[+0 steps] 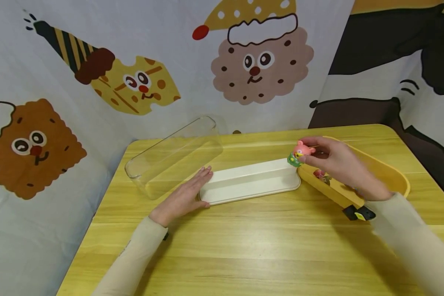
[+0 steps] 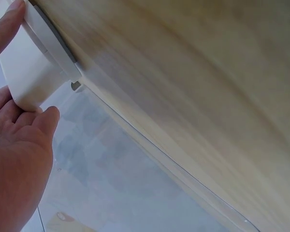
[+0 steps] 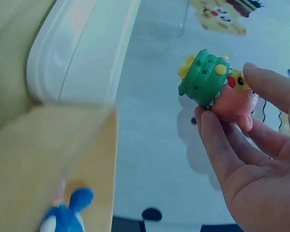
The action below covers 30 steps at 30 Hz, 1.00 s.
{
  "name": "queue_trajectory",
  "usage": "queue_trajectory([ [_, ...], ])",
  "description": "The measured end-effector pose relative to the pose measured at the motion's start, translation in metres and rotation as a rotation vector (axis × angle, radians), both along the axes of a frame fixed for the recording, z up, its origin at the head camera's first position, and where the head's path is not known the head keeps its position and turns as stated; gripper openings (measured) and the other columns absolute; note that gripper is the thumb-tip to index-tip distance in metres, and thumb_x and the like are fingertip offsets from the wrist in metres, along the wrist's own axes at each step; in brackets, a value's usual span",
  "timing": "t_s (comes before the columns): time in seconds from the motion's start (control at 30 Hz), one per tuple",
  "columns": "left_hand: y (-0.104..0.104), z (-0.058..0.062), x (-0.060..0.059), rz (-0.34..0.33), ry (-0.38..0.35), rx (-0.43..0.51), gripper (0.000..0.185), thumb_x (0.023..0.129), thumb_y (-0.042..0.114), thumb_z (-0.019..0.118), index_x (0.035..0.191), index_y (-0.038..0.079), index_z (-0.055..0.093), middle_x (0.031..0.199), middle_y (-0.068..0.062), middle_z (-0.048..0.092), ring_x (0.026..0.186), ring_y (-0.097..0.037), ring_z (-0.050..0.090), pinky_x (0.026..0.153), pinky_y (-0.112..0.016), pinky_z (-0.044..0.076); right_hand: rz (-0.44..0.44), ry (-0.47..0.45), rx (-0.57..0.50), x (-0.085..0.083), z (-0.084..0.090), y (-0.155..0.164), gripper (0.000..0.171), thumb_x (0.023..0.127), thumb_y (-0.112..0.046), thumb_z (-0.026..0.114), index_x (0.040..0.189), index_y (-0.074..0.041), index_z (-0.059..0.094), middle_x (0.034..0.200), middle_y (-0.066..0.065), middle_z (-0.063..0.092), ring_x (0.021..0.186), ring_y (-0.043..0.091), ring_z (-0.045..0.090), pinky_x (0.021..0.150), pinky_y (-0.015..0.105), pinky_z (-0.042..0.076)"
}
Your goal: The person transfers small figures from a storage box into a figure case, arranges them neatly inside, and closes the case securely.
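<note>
My left hand [image 1: 183, 199] holds the left end of a white stepped display base [image 1: 249, 191], thumb at the front and fingers on the raised back part. In the left wrist view, its fingers bend against the white end [image 2: 31, 72]. My right hand [image 1: 336, 162] pinches a small toy figure [image 1: 295, 153], pink-headed with a green lower part, above the base's right end. The right wrist view shows the figure [image 3: 210, 87] tipped sideways between thumb and fingers. Under that hand, a yellow bin [image 1: 401, 181] contains other small figures [image 1: 322, 176].
Behind the left hand lies a clear plastic cover [image 1: 170, 152]. A blue figure [image 3: 67, 217] shows inside the bin in the right wrist view. The wood-grain table [image 1: 244, 246] meets a cartoon-printed cloth [image 1: 192, 82] at its back edge.
</note>
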<state>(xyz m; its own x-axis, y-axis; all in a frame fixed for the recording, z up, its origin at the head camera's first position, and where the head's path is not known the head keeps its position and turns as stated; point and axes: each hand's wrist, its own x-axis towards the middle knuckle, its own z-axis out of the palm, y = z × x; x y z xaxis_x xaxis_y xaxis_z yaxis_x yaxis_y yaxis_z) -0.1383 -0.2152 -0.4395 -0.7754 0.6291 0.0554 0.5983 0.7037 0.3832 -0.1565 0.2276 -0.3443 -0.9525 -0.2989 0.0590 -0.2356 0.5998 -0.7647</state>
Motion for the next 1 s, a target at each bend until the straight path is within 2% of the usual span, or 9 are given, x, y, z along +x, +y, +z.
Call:
queue_trajectory([
  [0.57,0.001,-0.001,-0.001,0.007,-0.005,0.001,0.095,0.089,0.023,0.085,0.163,0.002,0.028,0.172,-0.009,0.018,0.158,-0.026,0.016,0.125,-0.043,0.025,0.075,-0.024,-0.154,0.008,-0.015,-0.05,0.049,0.097,-0.022,0.077,0.14,-0.003,0.062,0.129,0.014,0.067,0.11,0.026,0.068,0.084,0.013,0.055],
  [0.8,0.002,0.0,-0.001,0.003,-0.001,0.006,0.095,0.088,0.023,0.085,0.162,0.001,0.03,0.171,-0.01,0.019,0.157,-0.027,0.018,0.126,-0.042,0.025,0.13,-0.034,-0.214,0.008,-0.026,-0.068,0.047,0.097,-0.021,0.077,0.138,-0.004,0.064,0.13,0.013,0.065,0.115,0.027,0.067,0.091,0.024,0.059],
  [1.0,0.001,-0.001,0.0,0.004,-0.004,0.007,0.095,0.088,0.023,0.085,0.162,0.001,0.029,0.171,-0.01,0.019,0.157,-0.027,0.018,0.125,-0.044,0.026,0.178,0.002,-0.234,0.009,-0.031,-0.091,0.043,0.096,-0.014,0.077,0.134,-0.001,0.065,0.129,0.013,0.066,0.114,0.026,0.066,0.097,0.036,0.058],
])
